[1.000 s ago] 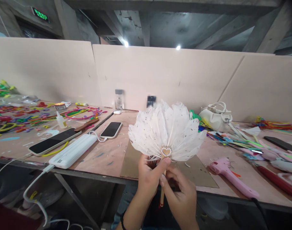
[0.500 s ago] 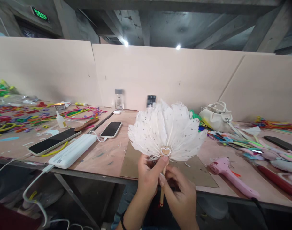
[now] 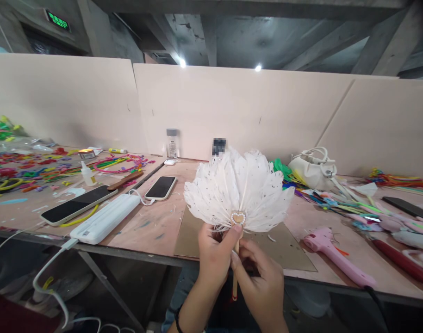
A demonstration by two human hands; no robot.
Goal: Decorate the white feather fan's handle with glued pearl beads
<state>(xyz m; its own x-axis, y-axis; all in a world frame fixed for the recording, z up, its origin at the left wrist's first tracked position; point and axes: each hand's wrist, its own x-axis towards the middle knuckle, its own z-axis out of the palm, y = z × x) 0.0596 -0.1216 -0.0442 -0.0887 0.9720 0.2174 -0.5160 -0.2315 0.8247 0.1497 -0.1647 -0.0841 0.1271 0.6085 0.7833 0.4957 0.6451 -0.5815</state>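
Observation:
A white feather fan [image 3: 237,185] stands upright in front of me, its feathers spread wide and dotted with dark specks. At its base sits a heart ornament [image 3: 238,218] edged with pearl-like beads. My left hand [image 3: 216,247] is closed on the top of the fan's handle, thumb just under the heart. Lower down, my right hand [image 3: 260,273] pinches the same thin wooden handle [image 3: 235,282], whose red-marked end points downward. Some fingers of both hands are hidden behind the handle.
Beneath the fan lies a brown board [image 3: 295,254] on the table. To the right are a pink glue gun [image 3: 336,256], a white handbag [image 3: 314,169] and craft pieces. Phones [image 3: 161,188], a power bank [image 3: 105,219] with cable and a small glue bottle [image 3: 88,175] lie left.
The fan has turned and shifted slightly left, so its right edge sits further in and a little lower. Both hands keep their grip, barely moved.

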